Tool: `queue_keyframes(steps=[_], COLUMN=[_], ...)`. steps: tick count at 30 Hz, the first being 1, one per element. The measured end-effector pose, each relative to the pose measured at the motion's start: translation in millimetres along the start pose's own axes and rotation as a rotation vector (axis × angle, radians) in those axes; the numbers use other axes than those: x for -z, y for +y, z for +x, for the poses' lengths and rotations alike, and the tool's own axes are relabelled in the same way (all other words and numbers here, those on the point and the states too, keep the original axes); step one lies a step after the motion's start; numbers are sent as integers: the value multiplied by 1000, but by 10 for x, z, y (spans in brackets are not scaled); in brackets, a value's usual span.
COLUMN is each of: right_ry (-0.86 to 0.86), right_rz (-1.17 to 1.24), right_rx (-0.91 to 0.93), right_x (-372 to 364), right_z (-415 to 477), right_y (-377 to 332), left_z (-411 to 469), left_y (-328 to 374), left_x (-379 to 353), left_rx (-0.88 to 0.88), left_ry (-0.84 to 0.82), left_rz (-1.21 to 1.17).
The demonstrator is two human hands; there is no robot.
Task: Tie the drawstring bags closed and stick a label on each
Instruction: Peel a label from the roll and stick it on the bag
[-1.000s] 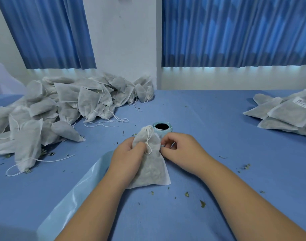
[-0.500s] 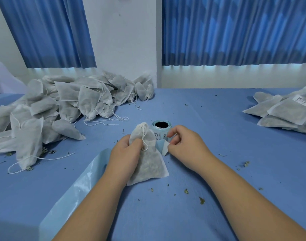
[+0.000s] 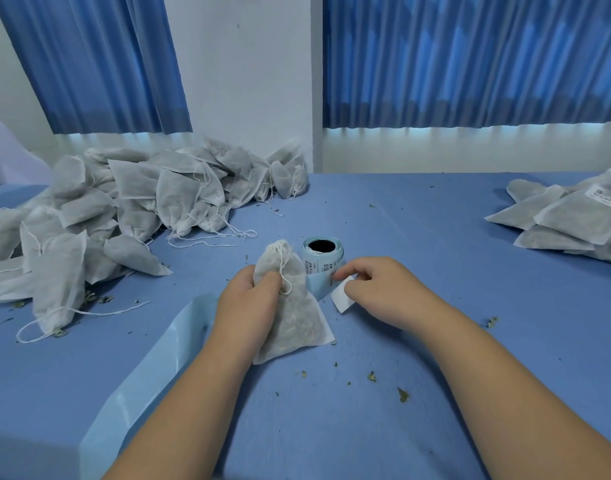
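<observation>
A white drawstring bag filled with dried herbs lies in the middle of the blue table, its neck cinched and its string looped over the front. My left hand grips the bag's left side near the neck. Just behind it stands a blue label roll with printed labels. My right hand pinches a white label that has peeled off the roll's backing strip, to the right of the bag.
A large heap of unlabelled bags with loose strings covers the table's left. A stack of labelled bags lies at the right edge. A long strip of pale blue backing paper trails toward the front left. Herb crumbs dot the cloth.
My right hand left the bag's neck, went to the label roll and pulled a white label off it. The bag shifted slightly left in my left hand.
</observation>
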State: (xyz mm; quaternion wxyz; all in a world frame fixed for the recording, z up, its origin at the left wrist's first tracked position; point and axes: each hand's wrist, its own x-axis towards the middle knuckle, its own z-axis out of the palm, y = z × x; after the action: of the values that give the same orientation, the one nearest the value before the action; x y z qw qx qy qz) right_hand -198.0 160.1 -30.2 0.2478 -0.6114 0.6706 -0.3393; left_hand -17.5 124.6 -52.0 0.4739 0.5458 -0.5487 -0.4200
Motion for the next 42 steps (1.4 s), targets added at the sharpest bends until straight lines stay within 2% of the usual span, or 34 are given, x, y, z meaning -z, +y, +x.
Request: queue_keyframes(steps=[2,4,6,8,10,12,16,26,32,37,42], right_ry=[22,-19,-183,-358,-450,-414,-126,171,401,454,395], right_rz=[103,332,640,850,955,1005,814,558,193,-9,-99], right_rx=[-7,18,103,192,266,295,309,413,587,745,806], right_x=[60,109,129,125,109,94,70,-19,-57,-80,-59], right_z=[-39,-102,-170,-228,-264,-274,-255,-277,-289,-290,-281], right_y=[-38,-110,-176,-215,-244,-266,-257,-260,-247,-217,-188], left_z=[-5,-30,-66,-100,-135,-155,-172,-158,-150,-145,-136], left_y=[0,20,51,56,56,59,85,65,85,93,95], left_x=[0,-3,-9,-9,-8,-6,-5,27,55,52,64], left_rx=[-24,-60,-96,-140,-178,-186,-149,-124,-70,-61,-52], left_ry=[-24,-66,-115,-193,-287,-350,-413,-596,-675,-682,-677], left_rz=[19,30,-2,-65,-86,-68,-71,-260,-413,-439,-467])
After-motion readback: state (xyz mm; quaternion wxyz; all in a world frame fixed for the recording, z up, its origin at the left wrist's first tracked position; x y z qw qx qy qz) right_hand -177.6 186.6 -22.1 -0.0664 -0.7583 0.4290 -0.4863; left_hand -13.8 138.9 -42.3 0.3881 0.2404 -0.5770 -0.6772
